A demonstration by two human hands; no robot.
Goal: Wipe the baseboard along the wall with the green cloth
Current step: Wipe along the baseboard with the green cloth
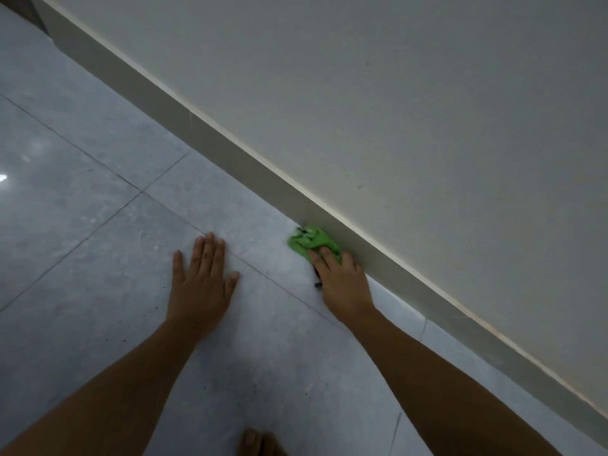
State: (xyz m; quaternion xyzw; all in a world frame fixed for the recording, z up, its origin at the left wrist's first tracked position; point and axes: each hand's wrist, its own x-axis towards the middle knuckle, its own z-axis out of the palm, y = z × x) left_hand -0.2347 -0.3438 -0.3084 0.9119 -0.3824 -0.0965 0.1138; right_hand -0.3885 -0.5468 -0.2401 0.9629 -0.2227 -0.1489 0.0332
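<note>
Wiping is under way: the green cloth [311, 241] is pressed against the baseboard [230, 153] at floor [98, 225] level by the right hand [342, 281], fingers clenched on it. The left hand [200, 281] is laid flat, fingers released. A slide along the wall [427, 93] is judged next.

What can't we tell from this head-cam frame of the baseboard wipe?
- Crumpled green cloth: its near part lies under the right hand, so the grip is unclear.
- Small dark object beside that hand: too small to identify.
- Grey baseboard strip: both ends cut off by the frame edges; dim light hides dust or streaks.
- Left hand: flat on the grey tiled floor, palm hidden.
- Toes: cut by the bottom edge.
</note>
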